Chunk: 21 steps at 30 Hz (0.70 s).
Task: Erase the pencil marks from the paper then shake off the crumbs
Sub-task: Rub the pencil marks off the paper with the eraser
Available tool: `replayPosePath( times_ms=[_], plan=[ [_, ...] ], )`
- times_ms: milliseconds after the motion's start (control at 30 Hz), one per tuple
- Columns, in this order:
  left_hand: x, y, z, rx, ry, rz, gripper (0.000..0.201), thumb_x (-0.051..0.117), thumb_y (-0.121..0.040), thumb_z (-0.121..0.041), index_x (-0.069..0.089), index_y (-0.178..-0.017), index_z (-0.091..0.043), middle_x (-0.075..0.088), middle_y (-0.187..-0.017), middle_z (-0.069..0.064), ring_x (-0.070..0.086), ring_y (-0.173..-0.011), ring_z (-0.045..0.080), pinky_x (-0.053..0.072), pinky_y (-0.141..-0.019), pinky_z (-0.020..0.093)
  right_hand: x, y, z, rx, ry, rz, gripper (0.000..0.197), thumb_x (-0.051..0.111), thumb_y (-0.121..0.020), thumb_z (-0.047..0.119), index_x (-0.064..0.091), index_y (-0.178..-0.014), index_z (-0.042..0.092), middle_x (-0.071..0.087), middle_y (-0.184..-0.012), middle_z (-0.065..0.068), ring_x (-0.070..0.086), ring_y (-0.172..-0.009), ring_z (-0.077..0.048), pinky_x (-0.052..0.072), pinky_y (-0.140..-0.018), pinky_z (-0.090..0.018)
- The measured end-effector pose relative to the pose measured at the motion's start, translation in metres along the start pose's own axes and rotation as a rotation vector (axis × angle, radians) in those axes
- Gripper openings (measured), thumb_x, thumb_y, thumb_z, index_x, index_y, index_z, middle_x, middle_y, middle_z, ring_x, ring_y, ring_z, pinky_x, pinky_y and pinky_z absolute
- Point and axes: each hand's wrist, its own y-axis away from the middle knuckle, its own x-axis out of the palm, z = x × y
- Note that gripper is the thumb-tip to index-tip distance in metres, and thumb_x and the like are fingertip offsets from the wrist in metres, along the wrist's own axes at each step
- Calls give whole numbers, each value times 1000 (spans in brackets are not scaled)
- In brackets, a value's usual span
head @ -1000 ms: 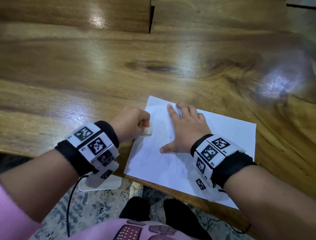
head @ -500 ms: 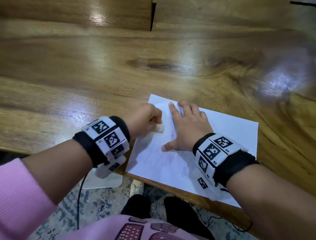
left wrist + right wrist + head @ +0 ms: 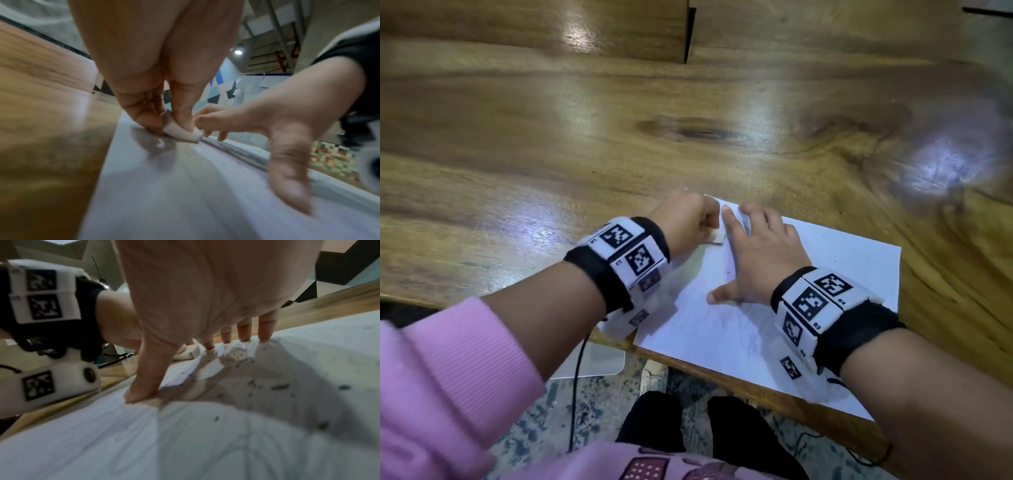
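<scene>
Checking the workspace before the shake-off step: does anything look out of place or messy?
The white paper sheet hangs past the wooden table's near edge, and dark eraser crumbs lie scattered on it. Otherwise nothing odd.

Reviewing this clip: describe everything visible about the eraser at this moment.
The eraser is a small off-white block with rounded, worn edges, rubbery-looking. The left hand pinches it between thumb and fingers, tilted, its lower edge pressed on the paper near the far left corner, beside the right hand's index finger.

A pink ribbed sleeve [image 3: 448, 370] and black wristbands [image 3: 859, 339] carrying white blocks [image 3: 822, 301] printed with square black-and-white markers.
</scene>
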Motion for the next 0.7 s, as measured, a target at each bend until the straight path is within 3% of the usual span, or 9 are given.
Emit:
replayPosePath(
  times_ms=[100,167,233,300,367,467,533,700],
  plan=[
    [3,24,7,30,-51,126,5,66,-78,-13,63,-79,-9,53,-69,-1,48,-60,12,31,-52,12,0,1,0,0,6,3,128,65,-57,76,-6,-150,23,3,-154,-2,8,-139,-25,20,-109,-38],
    [4,40,14,42,-74,196,7,69,-77,-17,64,-77,-11,55,-76,-1,48,-69,15,33,-57,18,0,1,-1,-4,11,3,128,64,-58,77,-7,-150,24,3,-153,-2,8,-138,-24,20,-108,-37],
    [-1,39,16,-8,11,122,12,70,-76,-19,65,-80,-8,57,-79,0,50,-75,16,35,-59,23,-1,3,0,-16,14,7,126,64,-59,77,-8,-150,28,3,-153,-1,9,-138,-24,21,-108,-37],
    [-9,23,18,-66,89,-45,15,71,-77,-19,65,-83,-6,57,-78,1,50,-73,16,35,-57,22,-3,3,1,-28,22,14,123,65,-60,75,-8,-149,31,3,-153,0,9,-137,-25,21,-107,-38],
    [-13,7,18,-90,77,-124,13,69,-78,-19,64,-83,-7,57,-75,1,50,-71,16,35,-60,22,-5,2,3,-27,33,40,123,66,-60,73,-9,-149,32,3,-153,-1,10,-137,-26,22,-107,-39],
    [-12,-2,18,-107,33,-125,8,67,-80,-18,61,-78,-12,56,-75,0,49,-73,17,31,-56,20,-7,-2,4,-15,45,58,125,67,-60,73,-10,-149,31,4,-152,-1,10,-137,-26,22,-107,-40],
    [-10,9,19,-98,10,-110,11,68,-79,-20,62,-78,-10,57,-76,2,50,-73,18,32,-62,23,-7,-1,4,-10,44,64,125,67,-60,73,-10,-149,31,3,-152,-1,9,-137,-26,22,-107,-40],
    [-1,46,30,-66,57,77,18,71,-77,-23,57,-65,-19,66,-82,5,53,-72,18,37,-59,23,-7,-2,5,-12,53,68,125,68,-60,72,-10,-149,30,2,-153,-1,8,-138,-27,22,-107,-40]
  ],
)
